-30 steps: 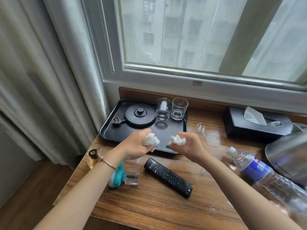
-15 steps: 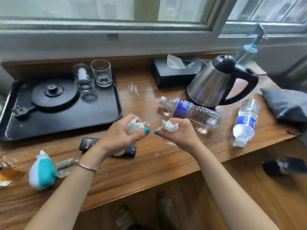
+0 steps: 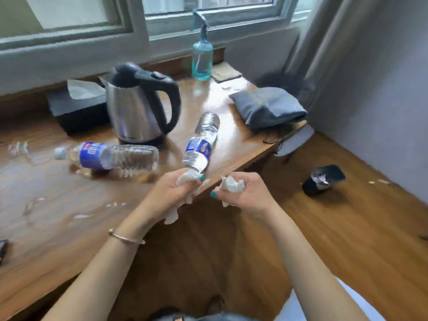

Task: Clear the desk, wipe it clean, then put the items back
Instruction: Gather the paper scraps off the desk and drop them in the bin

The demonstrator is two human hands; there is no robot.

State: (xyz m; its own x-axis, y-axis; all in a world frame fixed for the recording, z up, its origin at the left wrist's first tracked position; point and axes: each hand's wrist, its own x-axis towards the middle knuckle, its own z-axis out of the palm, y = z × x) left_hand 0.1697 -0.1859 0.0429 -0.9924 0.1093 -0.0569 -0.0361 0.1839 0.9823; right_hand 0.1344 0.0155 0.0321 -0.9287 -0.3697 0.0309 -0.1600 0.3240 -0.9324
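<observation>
White tissue wads stay gripped in the fingers of the left hand point(image 3: 166, 193) and right hand point(image 3: 243, 193), now carried right of the kettle point(image 3: 139, 105), past the tabletop point(image 3: 58, 205) edge; likely binning precedes clearing.

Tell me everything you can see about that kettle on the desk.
The kettle stands upright on the wooden desk, off any base. Its body looks like brushed steel, with a black lid, a black looped handle facing right and a black bottom rim. A black tissue box sits close behind on its left; neither hand touches it.
</observation>
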